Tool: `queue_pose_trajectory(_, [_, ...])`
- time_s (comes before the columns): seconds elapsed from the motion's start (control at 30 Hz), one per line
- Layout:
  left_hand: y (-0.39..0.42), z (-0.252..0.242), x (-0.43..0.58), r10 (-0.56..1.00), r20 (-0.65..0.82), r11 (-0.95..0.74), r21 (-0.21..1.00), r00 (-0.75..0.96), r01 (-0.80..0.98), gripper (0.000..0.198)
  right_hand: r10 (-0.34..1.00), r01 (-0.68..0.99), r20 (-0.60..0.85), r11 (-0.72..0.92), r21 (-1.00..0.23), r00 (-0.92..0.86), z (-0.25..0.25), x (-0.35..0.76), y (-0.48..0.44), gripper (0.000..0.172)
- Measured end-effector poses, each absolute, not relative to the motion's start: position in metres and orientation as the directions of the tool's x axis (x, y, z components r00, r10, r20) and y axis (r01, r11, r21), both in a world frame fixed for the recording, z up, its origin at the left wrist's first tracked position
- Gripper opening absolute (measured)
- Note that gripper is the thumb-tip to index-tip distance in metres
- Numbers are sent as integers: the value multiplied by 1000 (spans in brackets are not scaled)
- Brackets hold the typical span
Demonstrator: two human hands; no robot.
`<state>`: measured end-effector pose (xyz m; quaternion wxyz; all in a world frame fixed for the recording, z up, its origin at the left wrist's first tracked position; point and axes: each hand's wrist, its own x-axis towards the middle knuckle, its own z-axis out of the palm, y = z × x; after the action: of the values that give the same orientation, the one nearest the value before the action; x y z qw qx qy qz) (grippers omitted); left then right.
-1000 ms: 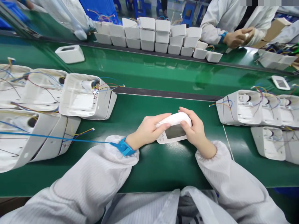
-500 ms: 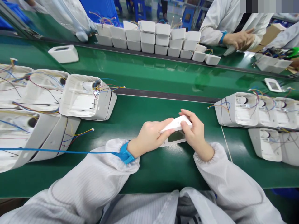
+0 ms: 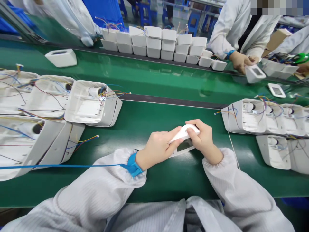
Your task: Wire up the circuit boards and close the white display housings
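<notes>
Between my two hands is a white plastic housing with a dark rectangular window on the side facing me. My left hand is closed on its left end, fingers along the top and thumb below. Round the other end, my right hand grips it, with the thumb pressed on the top edge. The housing is held tilted just above the green work surface. My fingers hide both its ends. A blue wrist strap with a cord sits on my left wrist.
Open white casings with loose wires stand at left, and more casings at right. Stacked white casings line the far side. A white cover and a white frame lie on the green belt. Opposite, a co-worker's hands hold a white housing.
My grip on the white housing stays the same, with its tilt slightly altered. The co-worker's hands have come together and now hold a windowed white housing over the belt. The view has shifted slightly.
</notes>
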<state>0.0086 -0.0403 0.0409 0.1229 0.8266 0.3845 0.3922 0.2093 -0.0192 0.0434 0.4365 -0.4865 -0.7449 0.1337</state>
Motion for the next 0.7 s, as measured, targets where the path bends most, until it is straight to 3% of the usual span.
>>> queue_pose_trajectory(0.2, [-37,45,6,709,573,-697,485,411,528,40,854,614,499,475,-631,-148,48,208,-26,33])
queue_pose_trajectory(0.4, [-44,46,8,667,569,-732,386,480,561,44,814,612,557,529,-588,-168,53,212,-26,32])
queue_pose_trajectory(0.5, [-49,47,10,675,566,-726,394,474,564,42,804,601,559,553,-577,-202,54,215,-24,35])
queue_pose_trajectory(0.7, [-40,44,8,709,528,-702,473,467,532,42,877,561,462,449,-695,-130,46,213,-21,46])
